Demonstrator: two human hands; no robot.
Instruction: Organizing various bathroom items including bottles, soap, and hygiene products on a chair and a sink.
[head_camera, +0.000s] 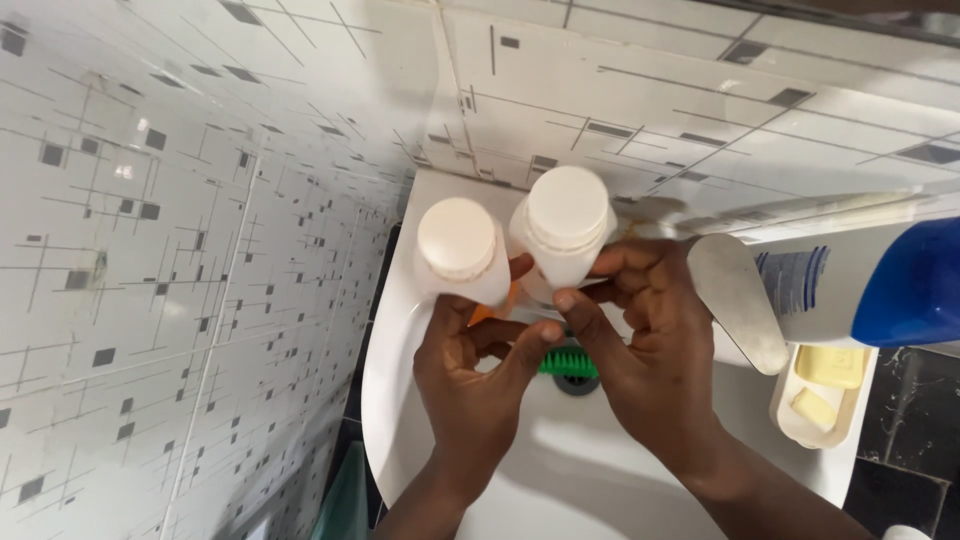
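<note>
Two white plastic bottles with pale screw caps are held side by side above a white washbasin (400, 330), seen from the head camera looking straight down. The left hand (475, 385) grips the left bottle (458, 250) from below, its fingers (455, 320) clamped around the bottle's body and the thumb stretched toward the right. The right hand (655, 345) holds the right bottle (565, 232), its fingers (625, 262) wrapped around the far side and the thumb pressed against the near side. The bottles stand close together, their caps facing the camera, the right one sitting slightly higher in the frame; whether the two bottles touch cannot be told. A sliver of orange (490, 308) shows between the left bottle and the hands, too hidden to identify. Below the hands, a green object (570, 362) lies over the dark drain (578, 384) of the basin. To the right, a metal tap lever (738, 300) juts out beside a large white bottle with a blue cap (880, 285) lying on its side, and a white soap dish (800, 425) holds two yellow soap bars (830, 366). White tiles with grey squares and thin lines (180, 250) cover the walls around the basin.
</note>
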